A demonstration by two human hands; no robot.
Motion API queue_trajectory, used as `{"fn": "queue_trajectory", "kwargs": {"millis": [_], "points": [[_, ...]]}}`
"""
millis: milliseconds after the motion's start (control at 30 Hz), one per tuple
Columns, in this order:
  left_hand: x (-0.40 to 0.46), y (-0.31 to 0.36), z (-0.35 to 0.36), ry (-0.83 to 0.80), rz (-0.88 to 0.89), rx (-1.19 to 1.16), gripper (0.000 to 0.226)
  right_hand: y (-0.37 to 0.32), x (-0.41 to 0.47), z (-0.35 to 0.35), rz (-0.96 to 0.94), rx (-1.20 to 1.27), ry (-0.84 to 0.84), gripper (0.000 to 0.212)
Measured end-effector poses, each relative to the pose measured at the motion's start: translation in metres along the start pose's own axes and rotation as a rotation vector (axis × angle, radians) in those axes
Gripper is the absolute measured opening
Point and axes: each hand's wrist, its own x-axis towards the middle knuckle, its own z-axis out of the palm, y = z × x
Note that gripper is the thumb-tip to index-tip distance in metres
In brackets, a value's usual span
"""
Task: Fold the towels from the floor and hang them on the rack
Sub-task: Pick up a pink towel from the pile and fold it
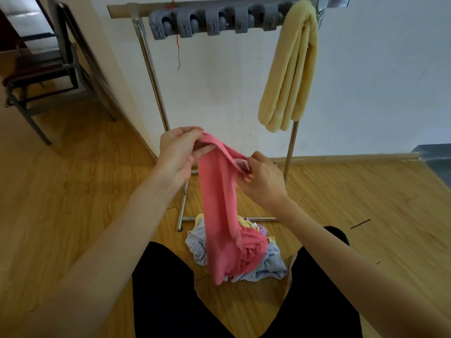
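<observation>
Soft, even daylight fills the room, brightest on the white wall (219, 89) and dimmer toward the upper left corner. Shadows are faint and diffuse. The wood floor (73, 191) carries a mild sheen without hard glare. Wide-angle distortion bows the rack (151, 69) poles and stretches the forearms at the edges. The whole picture looks slightly soft.

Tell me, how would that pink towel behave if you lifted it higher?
Probably floppy: the pink towel sags in a limp strip below both hands, left and right. Likely light, since fingertip pinches hold it. Its lower end, resting on the pile, may drag others.
</observation>
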Motion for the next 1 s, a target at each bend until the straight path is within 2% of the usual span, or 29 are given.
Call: {"fn": "queue_trajectory", "kwargs": {"millis": [200, 267, 367, 533, 633, 733, 900, 1000], "points": [[-0.002, 0.006, -0.007, -0.006, 0.010, 0.042, 0.011, 0.022, 0.004, -0.013, -0.148, 0.075, -0.082, 0.013], [-0.001, 0.007, -0.013, -0.015, 0.027, 0.122, 0.012, 0.027, 0.007, -0.022, -0.190, 0.122, -0.109, 0.010], [-0.002, 0.008, -0.024, -0.064, 0.099, 0.426, 0.013, 0.035, 0.011, -0.033, -0.211, 0.182, -0.131, 0.010], [0.001, 0.009, -0.043, -0.168, 0.331, 0.955, 0.017, 0.038, 0.012, -0.045, -0.246, 0.208, -0.177, 0.006], [0.001, 0.010, -0.045, -0.200, 0.405, 1.140, 0.019, 0.037, 0.012, -0.047, -0.241, 0.224, -0.171, 0.005], [-0.001, 0.016, -0.042, -0.213, 0.434, 1.195, 0.018, 0.037, 0.013, -0.052, -0.171, 0.318, -0.113, 0.005], [-0.002, 0.027, -0.036, -0.204, 0.584, 1.244, 0.006, 0.027, 0.020, -0.065, -0.138, 0.518, 0.124, 0.005], [0.000, 0.023, -0.036, -0.313, 0.613, 1.252, 0.010, 0.021, 0.021, -0.069, -0.137, 0.593, 0.201, 0.012]]}}
